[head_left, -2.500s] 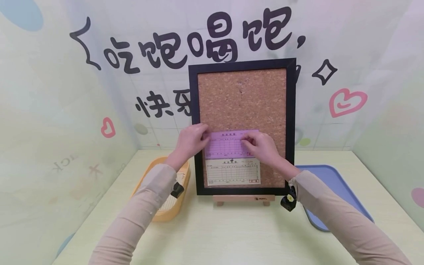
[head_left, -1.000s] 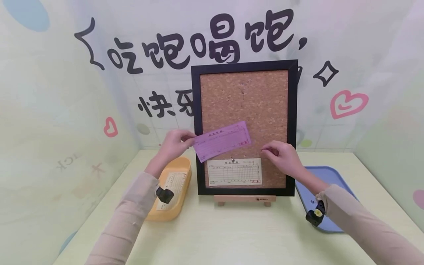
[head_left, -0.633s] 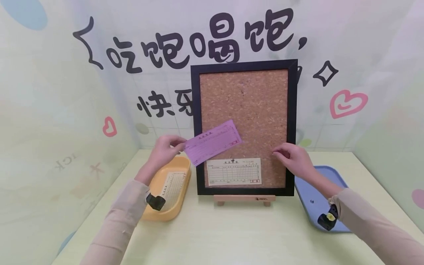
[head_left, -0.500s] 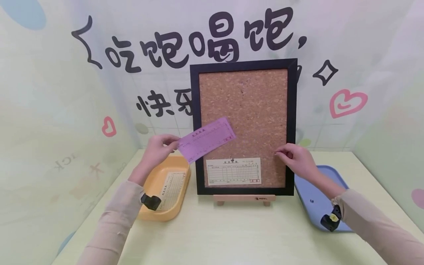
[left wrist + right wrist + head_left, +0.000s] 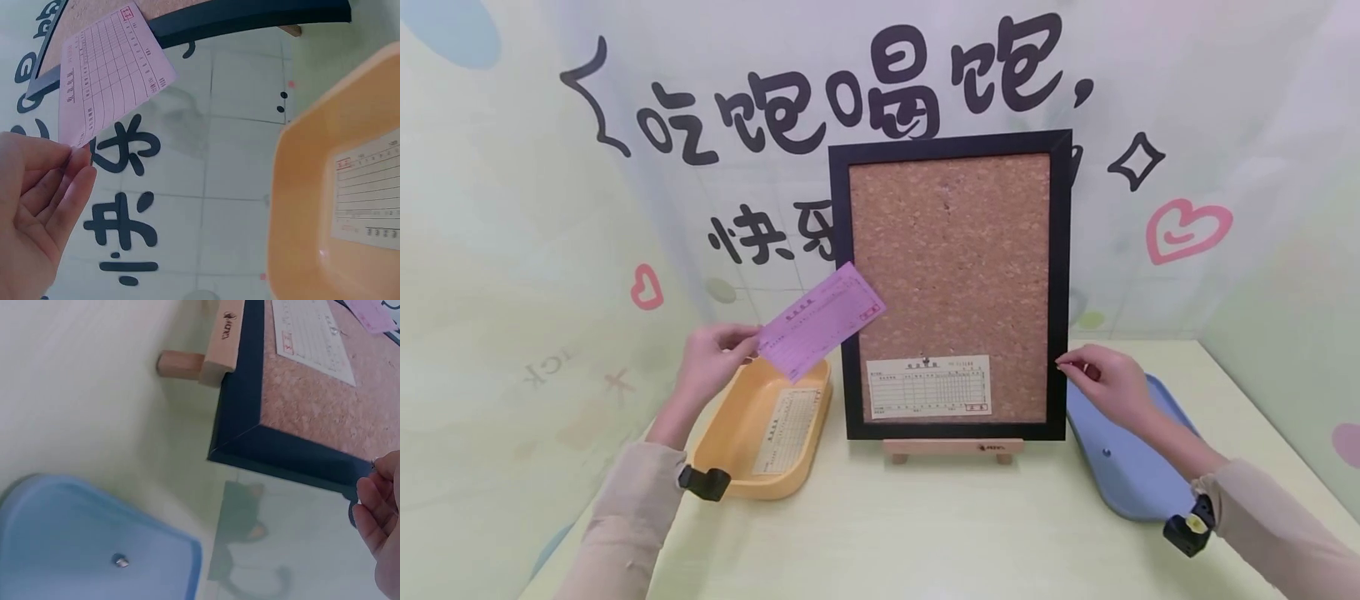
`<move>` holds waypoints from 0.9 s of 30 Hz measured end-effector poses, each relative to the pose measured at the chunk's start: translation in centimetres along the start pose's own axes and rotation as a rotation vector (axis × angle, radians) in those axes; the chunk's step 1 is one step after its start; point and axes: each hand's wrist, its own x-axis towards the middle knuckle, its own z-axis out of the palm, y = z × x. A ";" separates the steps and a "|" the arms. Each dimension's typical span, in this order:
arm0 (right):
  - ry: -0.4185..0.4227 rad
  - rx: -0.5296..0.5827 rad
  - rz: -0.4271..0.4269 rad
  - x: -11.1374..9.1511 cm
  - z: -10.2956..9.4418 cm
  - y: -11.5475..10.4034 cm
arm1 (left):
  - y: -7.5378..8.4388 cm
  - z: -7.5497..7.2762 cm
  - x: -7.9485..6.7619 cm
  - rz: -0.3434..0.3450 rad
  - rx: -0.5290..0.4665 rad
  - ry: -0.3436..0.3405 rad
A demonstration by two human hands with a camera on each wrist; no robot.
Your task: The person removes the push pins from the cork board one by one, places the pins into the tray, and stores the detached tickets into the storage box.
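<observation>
Near the black-framed rectangular corkboard [image 5: 951, 250], my left hand [image 5: 707, 365] pinches one end of the purple paper slip [image 5: 822, 323], sensible for something likely light and creasable; my right hand [image 5: 1110, 383] pinches a tiny metallic pin [image 5: 374, 464].

Both hands [image 5: 709, 365] [image 5: 1108, 385] well apart, in pinches

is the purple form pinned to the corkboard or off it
Off: the left hand pinches the purple form by one end, tilted and mostly past the left edge of the corkboard.
</observation>
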 end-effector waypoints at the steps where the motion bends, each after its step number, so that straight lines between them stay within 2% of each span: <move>1: 0.002 0.007 0.005 -0.3 -0.1 0.1 | -0.3 0.0 -0.3 -0.009 -0.004 0.006; 9: -0.047 0.029 0.101 -2.4 -1.0 0.9 | -2.4 0.2 -2.2 -0.062 -0.028 0.016; 16: -0.063 0.023 0.112 -3.6 -1.3 1.8 | -3.4 -0.5 -3.9 -0.109 -0.089 0.058; 21: -0.094 0.008 0.143 -4.6 -1.5 2.5 | -4.1 -0.9 -5.5 -0.162 -0.060 0.074; 27: -0.115 0.014 0.163 -6.1 -1.5 3.3 | -5.1 -0.9 -6.8 -0.213 -0.054 0.077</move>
